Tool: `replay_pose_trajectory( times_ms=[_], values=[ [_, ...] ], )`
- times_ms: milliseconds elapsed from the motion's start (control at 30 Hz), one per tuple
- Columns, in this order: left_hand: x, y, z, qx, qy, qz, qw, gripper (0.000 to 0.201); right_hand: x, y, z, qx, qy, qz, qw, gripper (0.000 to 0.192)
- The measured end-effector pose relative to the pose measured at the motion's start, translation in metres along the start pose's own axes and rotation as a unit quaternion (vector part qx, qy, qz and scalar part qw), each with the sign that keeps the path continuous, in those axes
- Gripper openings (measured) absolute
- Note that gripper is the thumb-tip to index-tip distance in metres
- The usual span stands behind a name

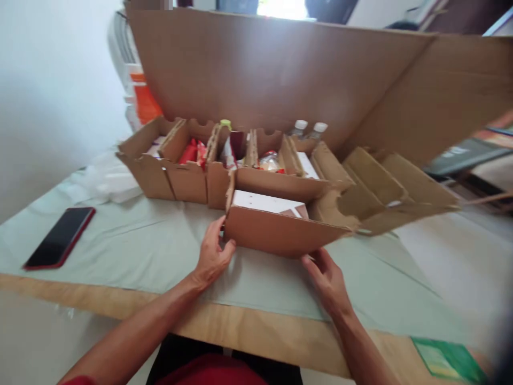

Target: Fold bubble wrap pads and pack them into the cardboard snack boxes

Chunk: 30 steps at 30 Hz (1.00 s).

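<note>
While both hands are working at its near wall, the scene is reading so:
Box: the brown cardboard tray with divided compartments is sitting on the pale green cloth-covered counter, its front panel facing the person, seemingly so the hands can square it.
Left hand: at 9 o'clock of the panel, fingers narrowly curled, pinching its corner.
Right hand: at 5 o'clock, fingers loosely spread, touching the lower edge.
Phone: the red-edged black slab is lying well apart at 9 o'clock.

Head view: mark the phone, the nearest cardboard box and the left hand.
phone (60, 238), head view, middle of its dark screen.
nearest cardboard box (276, 232), head view, its front wall.
left hand (212, 256), head view, back of the hand.
</note>
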<state>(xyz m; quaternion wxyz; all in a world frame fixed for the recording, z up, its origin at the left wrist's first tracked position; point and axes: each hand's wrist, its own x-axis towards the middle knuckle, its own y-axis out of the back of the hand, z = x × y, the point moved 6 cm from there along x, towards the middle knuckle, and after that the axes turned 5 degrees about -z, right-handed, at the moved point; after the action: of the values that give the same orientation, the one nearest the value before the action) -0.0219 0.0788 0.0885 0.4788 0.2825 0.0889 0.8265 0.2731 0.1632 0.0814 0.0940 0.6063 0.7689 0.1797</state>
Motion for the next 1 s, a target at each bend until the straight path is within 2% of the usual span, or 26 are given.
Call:
replay_pose_trajectory(
  times_ms=[67,133,233,367,433,500,600,700,767,867,1000],
  values=[
    [0.007,0.017,-0.002,0.023,-0.005,0.014,1.000,0.058,-0.007,0.002,0.016,-0.013,-0.020,0.021,0.999,0.064],
    [0.015,0.050,-0.009,0.054,-0.008,0.044,0.998,0.054,-0.015,0.004,0.030,-0.030,-0.042,0.044,0.998,0.070],
    [0.031,0.126,-0.038,0.117,0.012,0.116,0.986,0.039,-0.023,0.003,0.039,-0.036,-0.067,0.049,0.996,0.072],
    [0.059,0.237,-0.090,0.202,0.086,0.207,0.954,0.030,-0.022,0.003,0.036,-0.043,-0.108,0.056,0.992,0.071],
    [0.076,0.280,-0.111,0.231,0.117,0.230,0.938,0.029,-0.021,0.002,0.034,-0.042,-0.124,0.057,0.990,0.071],
    [0.095,0.310,-0.126,0.249,0.140,0.238,0.928,0.029,-0.020,0.002,0.033,-0.037,-0.132,0.057,0.989,0.072],
    [0.126,0.328,-0.142,0.254,0.159,0.221,0.928,0.023,-0.019,0.001,0.034,-0.042,-0.140,0.064,0.987,0.072],
    [0.149,0.323,-0.153,0.236,0.169,0.190,0.938,0.014,-0.019,0.002,0.033,-0.054,-0.141,0.073,0.986,0.070],
    [0.155,0.316,-0.155,0.216,0.170,0.185,0.943,0.012,-0.019,0.002,0.030,-0.064,-0.135,0.077,0.986,0.068],
    [0.148,0.313,-0.143,0.176,0.151,0.209,0.950,0.012,-0.019,0.002,0.022,-0.073,-0.125,0.072,0.987,0.064],
    [0.113,0.325,-0.109,0.080,0.113,0.270,0.953,0.013,-0.019,0.000,0.017,-0.066,-0.124,0.063,0.988,0.064]
  ],
)
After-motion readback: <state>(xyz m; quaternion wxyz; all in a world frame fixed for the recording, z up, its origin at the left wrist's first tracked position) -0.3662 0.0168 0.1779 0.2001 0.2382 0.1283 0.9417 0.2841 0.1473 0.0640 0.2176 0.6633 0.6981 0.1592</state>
